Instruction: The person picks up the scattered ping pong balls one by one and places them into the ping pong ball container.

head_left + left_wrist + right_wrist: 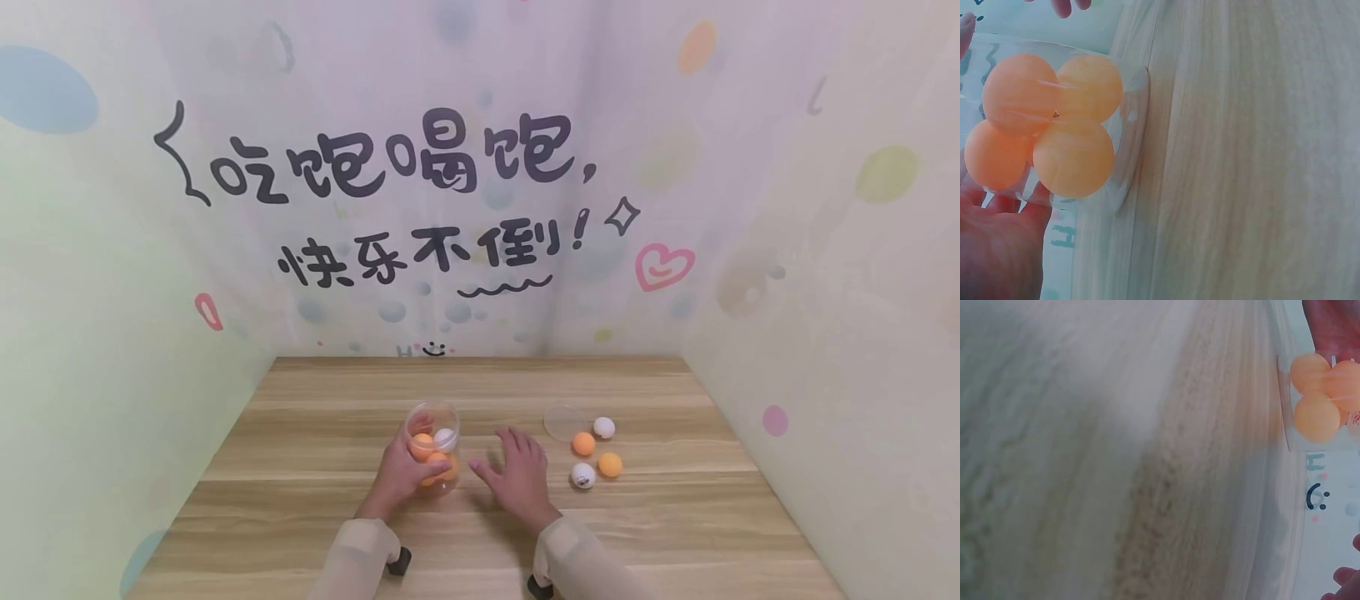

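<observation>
My left hand (397, 477) grips a clear plastic jar (453, 422) from its left side, with the thumb across the front. Upright and without a lid, the jar holds several orange ping-pong balls (1079, 156) and a white ping-pong ball (446, 440). Its base shows close to the wooden tabletop in the left wrist view. Just right of the jar, my right hand (519, 477) is held with spread, slightly bent fingers and nothing in it. Only a few of its fingertips (1346, 575) enter the right wrist view.
On the wooden table (315, 450), right of my right hand, lie two orange balls (610, 465) and two white balls (582, 476). Beside them is a clear round lid (562, 423). Printed curtain walls (480, 325) bound the table at the back and sides.
</observation>
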`<state>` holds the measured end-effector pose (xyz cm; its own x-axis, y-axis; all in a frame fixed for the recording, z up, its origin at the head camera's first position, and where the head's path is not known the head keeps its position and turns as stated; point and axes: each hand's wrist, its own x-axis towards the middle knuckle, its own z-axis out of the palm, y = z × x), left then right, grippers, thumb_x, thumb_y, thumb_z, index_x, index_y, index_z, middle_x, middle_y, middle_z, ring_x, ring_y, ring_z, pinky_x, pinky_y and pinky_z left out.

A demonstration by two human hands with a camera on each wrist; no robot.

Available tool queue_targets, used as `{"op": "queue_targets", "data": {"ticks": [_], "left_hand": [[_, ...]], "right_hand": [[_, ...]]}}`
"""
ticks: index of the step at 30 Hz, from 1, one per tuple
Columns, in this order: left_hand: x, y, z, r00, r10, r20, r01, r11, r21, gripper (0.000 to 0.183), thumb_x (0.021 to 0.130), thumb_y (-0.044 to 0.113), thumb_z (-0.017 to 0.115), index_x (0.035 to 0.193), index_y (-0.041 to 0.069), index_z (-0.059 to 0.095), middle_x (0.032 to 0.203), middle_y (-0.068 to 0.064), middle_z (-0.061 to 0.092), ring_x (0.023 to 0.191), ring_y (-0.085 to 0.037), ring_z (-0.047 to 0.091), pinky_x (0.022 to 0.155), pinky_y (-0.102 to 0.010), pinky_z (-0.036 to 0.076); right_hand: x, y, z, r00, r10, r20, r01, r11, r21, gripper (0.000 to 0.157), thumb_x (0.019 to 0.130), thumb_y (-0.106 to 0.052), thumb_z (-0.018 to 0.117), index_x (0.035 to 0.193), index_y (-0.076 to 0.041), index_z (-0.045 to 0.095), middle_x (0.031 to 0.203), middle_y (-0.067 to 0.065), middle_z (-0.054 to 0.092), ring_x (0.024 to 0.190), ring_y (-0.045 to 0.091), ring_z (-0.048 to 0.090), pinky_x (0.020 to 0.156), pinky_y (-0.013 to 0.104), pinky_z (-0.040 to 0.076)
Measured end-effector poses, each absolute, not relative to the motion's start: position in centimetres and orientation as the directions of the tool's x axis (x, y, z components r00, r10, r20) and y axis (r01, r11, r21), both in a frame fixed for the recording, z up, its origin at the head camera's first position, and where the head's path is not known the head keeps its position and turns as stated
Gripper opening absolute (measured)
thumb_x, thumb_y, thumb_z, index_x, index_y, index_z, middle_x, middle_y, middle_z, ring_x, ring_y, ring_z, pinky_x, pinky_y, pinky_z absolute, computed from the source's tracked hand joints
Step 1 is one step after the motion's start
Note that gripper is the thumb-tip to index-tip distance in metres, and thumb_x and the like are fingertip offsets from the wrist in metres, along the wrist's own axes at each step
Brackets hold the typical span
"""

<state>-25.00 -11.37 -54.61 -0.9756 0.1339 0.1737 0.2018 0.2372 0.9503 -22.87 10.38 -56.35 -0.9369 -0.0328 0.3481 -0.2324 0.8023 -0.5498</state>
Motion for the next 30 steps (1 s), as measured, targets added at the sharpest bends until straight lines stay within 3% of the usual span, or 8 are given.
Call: {"op": "queue_targets", "data": {"ticks": [6,14,23,30], "left_hand": [[-23.7,-11.3,-52.3,-0.969,0.162,0.186,0.221,0.236,0.946,0.086,0.072,0.007,0.087,0.143,0.006,0.038,0.14,-0.018,0.048,0.123,-0.037,0.051,0.1,-0.045,0.045],[-25.2,-11.4,-54.9,-0.971,0.129,0.199,0.226,0.245,0.943,0.089,0.068,0.014,0.09,0.141,0.016,0.041,0.139,-0.009,0.051,0.123,-0.03,0.052,0.1,-0.042,0.045],[-25.3,-11.3,-55.0,-0.971,0.131,0.198,0.225,0.245,0.943,0.089,0.067,0.012,0.09,0.141,0.017,0.041,0.139,-0.008,0.051,0.124,-0.029,0.051,0.101,-0.041,0.044],[-25.2,-11.4,-54.8,-0.973,0.127,0.193,0.219,0.239,0.946,0.088,0.066,0.011,0.09,0.14,0.017,0.042,0.138,-0.009,0.051,0.123,-0.03,0.052,0.1,-0.041,0.045]], "right_hand": [[-22.9,10.6,-56.7,-0.917,-0.029,0.397,-0.249,0.82,-0.516,0.069,0.084,-0.055,0.068,0.132,-0.008,0.053,0.137,0.018,0.048,0.131,0.041,0.033,0.106,0.064,0.016],[-23.0,10.9,-56.8,-0.907,0.022,0.42,-0.201,0.854,-0.48,0.073,0.08,-0.054,0.072,0.133,-0.008,0.052,0.14,0.019,0.045,0.134,0.046,0.029,0.105,0.07,0.01],[-23.1,11.5,-57.1,-0.927,0.092,0.363,-0.074,0.905,-0.419,0.086,0.078,-0.062,0.069,0.141,-0.008,0.045,0.147,0.02,0.039,0.14,0.045,0.019,0.106,0.071,0.005],[-22.8,11.9,-56.9,-0.943,0.131,0.307,0.004,0.924,-0.382,0.087,0.082,-0.058,0.069,0.145,-0.005,0.039,0.152,0.024,0.029,0.142,0.046,0.013,0.108,0.07,0.001]]}}
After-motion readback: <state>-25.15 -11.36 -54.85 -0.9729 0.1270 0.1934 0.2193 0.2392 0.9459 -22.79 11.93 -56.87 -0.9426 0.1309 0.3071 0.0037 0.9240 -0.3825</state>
